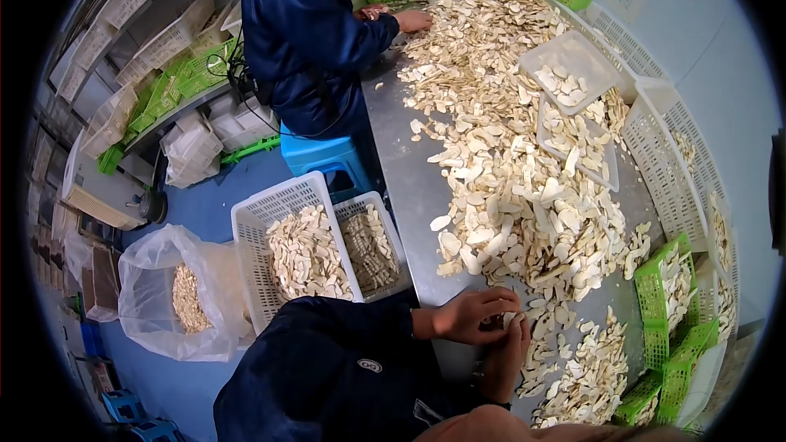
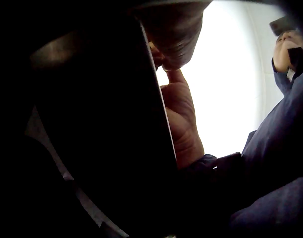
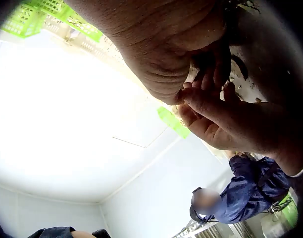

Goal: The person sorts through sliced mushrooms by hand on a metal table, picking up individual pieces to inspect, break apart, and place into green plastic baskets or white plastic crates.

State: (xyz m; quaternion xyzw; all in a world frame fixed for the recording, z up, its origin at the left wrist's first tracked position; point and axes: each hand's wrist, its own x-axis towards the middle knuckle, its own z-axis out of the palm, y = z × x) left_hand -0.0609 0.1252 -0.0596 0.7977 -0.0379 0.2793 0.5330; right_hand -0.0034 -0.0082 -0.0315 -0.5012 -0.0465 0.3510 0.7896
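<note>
Pale slice point(image 1: 510, 319) is pinched by your left grip point(image 1: 479, 316) and right grip point(image 1: 503, 362), near your edge of the tabletop point(image 1: 413, 188). Likely light, dry, brittle: hold broad faces, don't bend it.

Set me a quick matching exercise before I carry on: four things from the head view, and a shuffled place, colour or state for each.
Things
1. Stool nearest the other person
2. Plastic bag
3. Left hand
4. Big heap of pale slices

Descriptions
A. Spread over the metal table
B. Meeting the right hand at the fingertips
C. Bright blue
D. See-through

Pairs: 1-C, 2-D, 3-B, 4-A
</note>
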